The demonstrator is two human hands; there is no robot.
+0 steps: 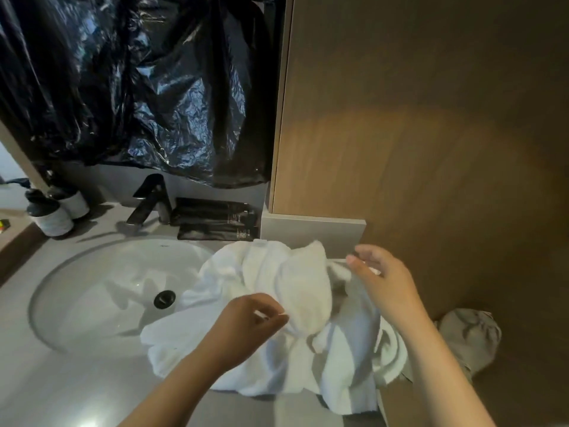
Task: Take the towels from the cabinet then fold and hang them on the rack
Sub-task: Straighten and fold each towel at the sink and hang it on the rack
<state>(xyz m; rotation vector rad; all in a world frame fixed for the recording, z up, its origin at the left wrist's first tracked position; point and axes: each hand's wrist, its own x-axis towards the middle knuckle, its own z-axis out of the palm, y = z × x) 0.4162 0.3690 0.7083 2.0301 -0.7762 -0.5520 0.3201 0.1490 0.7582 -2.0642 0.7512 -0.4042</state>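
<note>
We find the towels heaped on the counter just right of the sink, with their left edge spilling over the basin rim and reaching close to the black drain. They are plain white, thick and soft-looking, unfolded and heavily creased, with one rounded hump rising in the middle of the heap. We cannot tell how many pieces the heap holds. Its right side hangs off the counter edge away from the sink.

The left hand is over the part of the heap nearest the sink. Its thumb and forefinger pinch a small bit of white cloth and the other fingers are curled. The right hand is at the side of the heap farthest from the sink, its thumb and fingers drawn together on a fold of towel. This grip is partly hidden by the hand itself.

Behind the sink we note a black faucet, and to the right of it a stack of black tubes. At the sink's far left stand two pump bottles. A crumpled black plastic sheet hangs above the sink. A wooden panel fills the area right of the sink, and a grey cloth bundle lies just beyond the towels.
</note>
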